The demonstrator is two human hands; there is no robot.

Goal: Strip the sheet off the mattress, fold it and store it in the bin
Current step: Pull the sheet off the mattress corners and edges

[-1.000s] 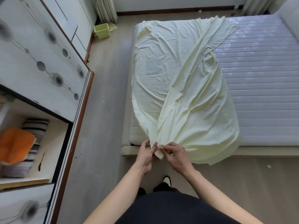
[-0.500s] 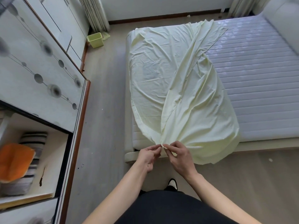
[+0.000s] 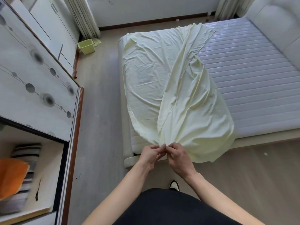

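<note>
At the mattress (image 3: pixel 243 78) foot edge, the sheet (image 3: pixel 162 75) corners are pinched together by the left hand (image 3: pixel 150 155) and right hand (image 3: pixel 179 157); half the mattress is uncovered.

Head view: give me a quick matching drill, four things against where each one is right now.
Things:
1. sheet
2. bin
3. orange cloth
4. shoe

Places:
A. in the open cupboard on the left
B. on the floor by the curtain, beyond the wardrobe
C. on the floor between the forearms
D. folded across the left part of the mattress, its near corners pinched by the left hand and right hand

Pairs: 1-D, 2-B, 3-A, 4-C
</note>
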